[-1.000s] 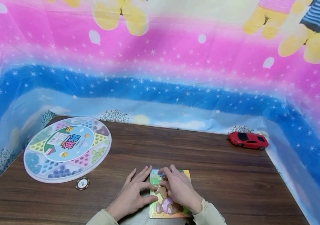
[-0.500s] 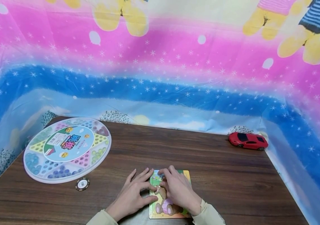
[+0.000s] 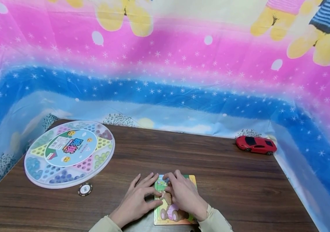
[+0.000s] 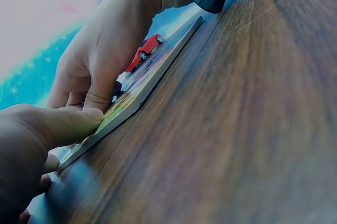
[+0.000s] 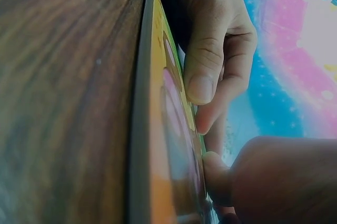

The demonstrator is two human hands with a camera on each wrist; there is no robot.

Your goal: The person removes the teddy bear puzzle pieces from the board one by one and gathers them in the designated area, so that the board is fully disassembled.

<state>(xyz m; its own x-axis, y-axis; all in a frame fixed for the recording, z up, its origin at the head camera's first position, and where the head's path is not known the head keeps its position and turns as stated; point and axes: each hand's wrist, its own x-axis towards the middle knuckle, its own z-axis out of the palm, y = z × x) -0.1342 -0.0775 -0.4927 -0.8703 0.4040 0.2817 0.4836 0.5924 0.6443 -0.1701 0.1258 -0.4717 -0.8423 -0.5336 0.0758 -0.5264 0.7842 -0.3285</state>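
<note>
A flat jigsaw puzzle (image 3: pixel 163 222) with a bear in pink lies on the table before me. My left hand (image 3: pixel 137 201) is at its left side, fingers extended, with thumb and index finger touching the picture. My right hand (image 3: pixel 188 196) lies over the upper right part, its fingers bent. Between its index finger and thumb shows a small dark brown puzzle piece (image 3: pixel 169 183), mostly covered. In the left wrist view the right hand's thumb points down onto the puzzle (image 4: pixel 138 100). The right wrist view shows both thumbs near the puzzle's surface (image 5: pixel 158 150).
A round Chinese checkers set (image 3: pixel 41 178) with marbles under a clear cover lies at the left. Near it is a poker chip (image 3: pixel 85 189). A red toy car (image 3: pixel 256 145) stands at the back right corner. A patterned cloth (image 3: pixel 165 87) hangs behind the wooden table (image 3: pixel 240 187).
</note>
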